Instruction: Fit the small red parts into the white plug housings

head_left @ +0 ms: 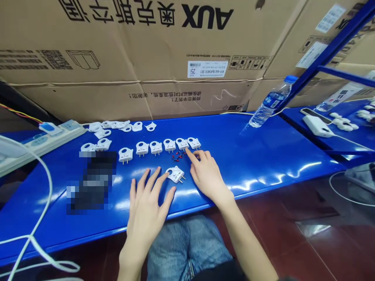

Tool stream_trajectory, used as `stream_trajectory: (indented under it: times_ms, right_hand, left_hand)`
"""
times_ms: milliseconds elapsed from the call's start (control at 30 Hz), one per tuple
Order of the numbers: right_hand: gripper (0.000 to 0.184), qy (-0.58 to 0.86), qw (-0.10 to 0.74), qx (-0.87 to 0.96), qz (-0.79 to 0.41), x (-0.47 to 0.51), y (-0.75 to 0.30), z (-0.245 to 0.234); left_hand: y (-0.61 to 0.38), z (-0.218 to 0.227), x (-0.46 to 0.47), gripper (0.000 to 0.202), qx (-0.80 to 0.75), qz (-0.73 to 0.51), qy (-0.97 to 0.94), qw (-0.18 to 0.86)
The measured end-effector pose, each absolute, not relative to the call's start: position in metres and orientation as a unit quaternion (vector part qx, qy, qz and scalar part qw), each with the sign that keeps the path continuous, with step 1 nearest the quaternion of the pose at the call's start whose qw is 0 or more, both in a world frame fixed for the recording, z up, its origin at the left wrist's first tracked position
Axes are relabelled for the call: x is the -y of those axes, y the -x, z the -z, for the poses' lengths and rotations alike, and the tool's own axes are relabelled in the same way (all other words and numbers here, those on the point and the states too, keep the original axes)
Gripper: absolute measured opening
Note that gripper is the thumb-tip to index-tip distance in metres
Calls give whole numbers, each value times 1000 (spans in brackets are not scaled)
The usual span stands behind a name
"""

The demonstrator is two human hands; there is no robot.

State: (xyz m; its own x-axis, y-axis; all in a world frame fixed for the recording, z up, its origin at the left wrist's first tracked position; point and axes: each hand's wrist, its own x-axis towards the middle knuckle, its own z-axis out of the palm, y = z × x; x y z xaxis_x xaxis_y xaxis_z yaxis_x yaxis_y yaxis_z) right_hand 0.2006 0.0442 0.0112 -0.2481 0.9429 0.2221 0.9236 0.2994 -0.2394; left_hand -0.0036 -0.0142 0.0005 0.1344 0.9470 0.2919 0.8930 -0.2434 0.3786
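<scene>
Left hand [149,203]: spread wide, two-pin plug [176,175] at 1 o'clock
Right hand [206,173]: loosely unclenched, index beside red-and-black pieces [177,157], 10 o'clock

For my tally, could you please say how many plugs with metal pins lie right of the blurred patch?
7: one plug between the left hand and right hand; six plugs in a row beyond.

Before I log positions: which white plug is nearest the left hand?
The single white plug beside the left hand's index finger; it lies apart, in front of the row of plugs.
</scene>
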Motion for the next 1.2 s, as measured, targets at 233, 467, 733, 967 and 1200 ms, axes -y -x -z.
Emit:
stream_trajectory:
  times_ms: [233, 467, 733, 967, 1200]
  right_hand:
    - [37, 588, 218, 776, -69, -36, -200, -7]
    - [19, 579, 273, 761, -102, -31, -203, -4]
    - [15, 577, 331, 733, -144, -30, -199, -6]
    - [17, 529, 452, 657, -290, -23, -179, -9]
    - [12, 485, 435, 683, -330, -20, -176, -14]
  left_hand:
    - [-2, -6, 11, 42, -625, -261, -733, 69]
    - [-4, -4, 1, 52, -626, -282, -724, 64]
    - [1, -1, -4, 45, -625, -305, -712, 103]
    - [0, -2, -5, 42, -580, -334, -724, 166]
    - [2, -1, -1, 48, -567, -355, -719, 185]
